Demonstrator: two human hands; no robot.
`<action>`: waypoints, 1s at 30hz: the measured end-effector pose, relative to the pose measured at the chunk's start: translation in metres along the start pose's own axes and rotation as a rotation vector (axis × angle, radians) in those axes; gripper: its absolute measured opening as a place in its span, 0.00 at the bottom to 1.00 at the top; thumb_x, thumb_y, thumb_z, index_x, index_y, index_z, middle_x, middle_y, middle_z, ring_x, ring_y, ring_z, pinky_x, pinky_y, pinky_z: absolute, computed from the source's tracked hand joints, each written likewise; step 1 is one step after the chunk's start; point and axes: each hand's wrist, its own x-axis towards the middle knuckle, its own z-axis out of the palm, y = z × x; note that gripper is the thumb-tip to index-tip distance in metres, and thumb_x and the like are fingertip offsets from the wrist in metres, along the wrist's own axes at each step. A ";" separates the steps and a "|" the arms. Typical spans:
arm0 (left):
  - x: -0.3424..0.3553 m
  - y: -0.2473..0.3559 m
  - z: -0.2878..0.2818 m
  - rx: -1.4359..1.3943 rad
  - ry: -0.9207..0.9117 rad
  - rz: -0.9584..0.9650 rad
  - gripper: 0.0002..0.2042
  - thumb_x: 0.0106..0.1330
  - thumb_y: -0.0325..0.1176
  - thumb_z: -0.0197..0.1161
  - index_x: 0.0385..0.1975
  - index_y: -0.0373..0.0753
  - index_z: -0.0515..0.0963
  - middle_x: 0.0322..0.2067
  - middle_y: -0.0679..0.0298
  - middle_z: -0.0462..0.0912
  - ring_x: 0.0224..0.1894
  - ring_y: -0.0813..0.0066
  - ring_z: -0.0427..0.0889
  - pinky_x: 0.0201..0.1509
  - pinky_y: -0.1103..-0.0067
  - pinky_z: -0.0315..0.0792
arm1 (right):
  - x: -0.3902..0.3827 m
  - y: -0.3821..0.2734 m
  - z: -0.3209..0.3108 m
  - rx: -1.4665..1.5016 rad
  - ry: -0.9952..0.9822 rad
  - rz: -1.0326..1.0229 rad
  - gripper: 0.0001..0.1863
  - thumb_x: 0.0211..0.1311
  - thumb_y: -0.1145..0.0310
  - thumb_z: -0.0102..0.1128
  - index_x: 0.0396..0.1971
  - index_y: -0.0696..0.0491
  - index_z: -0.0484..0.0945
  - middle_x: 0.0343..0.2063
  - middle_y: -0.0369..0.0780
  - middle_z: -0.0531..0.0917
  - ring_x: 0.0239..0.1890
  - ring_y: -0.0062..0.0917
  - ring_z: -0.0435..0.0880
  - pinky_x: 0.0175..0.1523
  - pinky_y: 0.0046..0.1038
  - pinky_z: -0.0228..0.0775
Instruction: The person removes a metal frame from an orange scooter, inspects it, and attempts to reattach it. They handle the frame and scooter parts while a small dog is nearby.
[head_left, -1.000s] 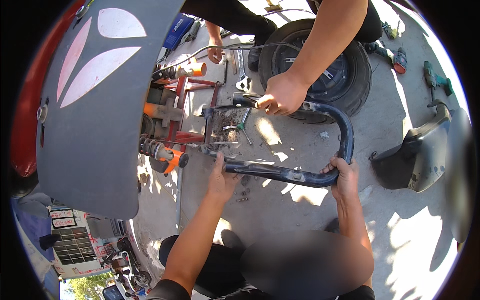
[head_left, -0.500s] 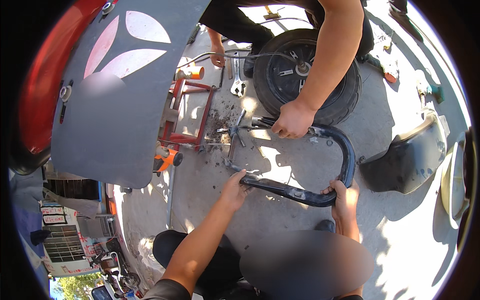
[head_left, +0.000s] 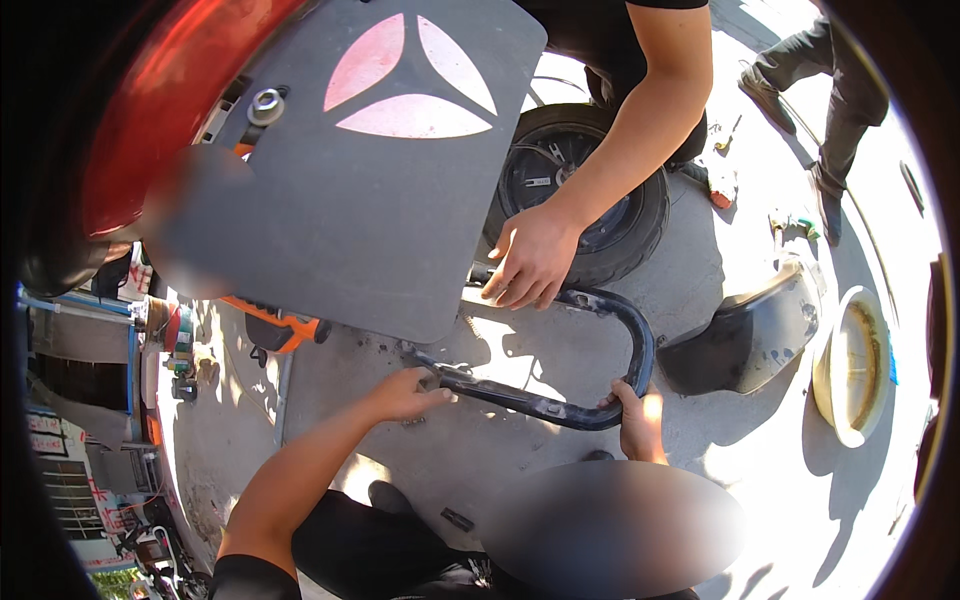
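— What has changed over there since a second ago?

— The grey scooter body panel [head_left: 340, 190] with its pink three-part emblem has swung across and now hides the red-orange frame and tools that showed just beyond the left hand. The bent black metal tube [head_left: 560, 400] lies on the concrete as before, curving from the left grip round to the right.

— And the hands?

— The left hand [head_left: 405, 392] is closed on the tube's near-left end, beside a small bracket. The right hand [head_left: 638, 420] is wrapped round the bend at the far right of the tube. A co-worker's hand [head_left: 530, 258] grips the tube's upper arm, just above and between the two grips. All three keep their hold, so the tube is steadied, I'd judge.

— Anything crowding them?

— The panel's lower edge hangs right over the left grip. Behind the co-worker's hand stands a scooter wheel [head_left: 590, 205]. Right of the right grip lie a black fender piece [head_left: 745, 335] and a cream bowl [head_left: 850, 365].
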 end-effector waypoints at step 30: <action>0.135 -0.062 0.051 0.449 0.179 0.738 0.22 0.82 0.50 0.43 0.54 0.47 0.83 0.47 0.53 0.87 0.53 0.51 0.85 0.59 0.56 0.76 | -0.018 -0.085 0.034 -0.494 0.081 -0.118 0.11 0.61 0.71 0.68 0.41 0.60 0.83 0.26 0.37 0.83 0.25 0.23 0.82 0.30 0.29 0.74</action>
